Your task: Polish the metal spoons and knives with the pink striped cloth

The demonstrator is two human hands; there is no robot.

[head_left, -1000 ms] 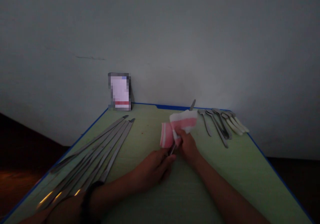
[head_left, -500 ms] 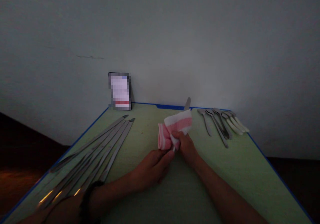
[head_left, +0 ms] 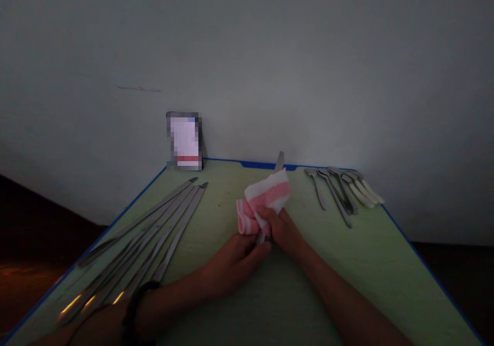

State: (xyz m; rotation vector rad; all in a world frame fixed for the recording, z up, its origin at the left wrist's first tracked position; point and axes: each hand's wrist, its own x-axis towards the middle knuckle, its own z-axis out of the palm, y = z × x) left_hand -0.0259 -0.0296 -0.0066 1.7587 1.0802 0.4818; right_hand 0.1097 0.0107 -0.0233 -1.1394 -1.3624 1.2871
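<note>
A pink-and-white striped cloth (head_left: 266,194) is wrapped around a metal table knife (head_left: 280,160), whose rounded end sticks out beyond it. My right hand (head_left: 283,230) is closed on the cloth, pinching it around the knife. Just below, my left hand (head_left: 241,258) grips the knife's near end, which shows between thumb and fingers. The knife is held above the table, tilted with its far end toward the wall. The middle of its length is hidden under the cloth.
On the left, several metal knives (head_left: 170,227) lie fanned out on the green table (head_left: 219,181). Several spoons (head_left: 335,191), some with white handles (head_left: 365,194), lie at the right rear. A phone-like device (head_left: 185,140), its screen blurred, leans on the wall (head_left: 247,68).
The cloth and the knife's exposed end have shifted slightly left, and the right hand has moved with them. Both hands keep their hold; the other cutlery stays put.
</note>
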